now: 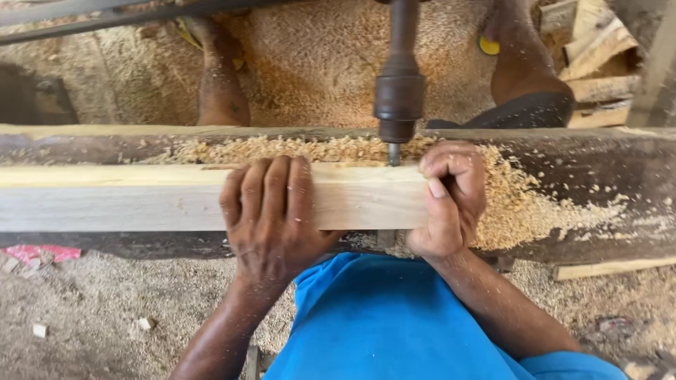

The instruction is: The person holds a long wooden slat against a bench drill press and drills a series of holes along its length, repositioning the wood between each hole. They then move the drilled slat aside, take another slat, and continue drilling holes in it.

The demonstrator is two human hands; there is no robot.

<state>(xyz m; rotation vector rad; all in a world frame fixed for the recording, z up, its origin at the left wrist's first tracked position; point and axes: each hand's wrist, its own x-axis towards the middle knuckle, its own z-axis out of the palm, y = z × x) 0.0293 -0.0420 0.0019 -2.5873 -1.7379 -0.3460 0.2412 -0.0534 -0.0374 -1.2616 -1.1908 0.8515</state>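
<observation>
1. Pressing flat, the left hand point(271, 211) spreads its fingers over the wooden beam point(141, 197) lying on the sawdust-strewn bench point(598, 169).
2. Right hand point(451, 197) curls closed round the beam's end, beside the drill bit point(394, 153).

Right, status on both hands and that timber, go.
Left hand flat on pale timber. Right hand gripping its end. Drill bit at timber's far edge beside right fingers. Sawdust heaped behind.
</observation>
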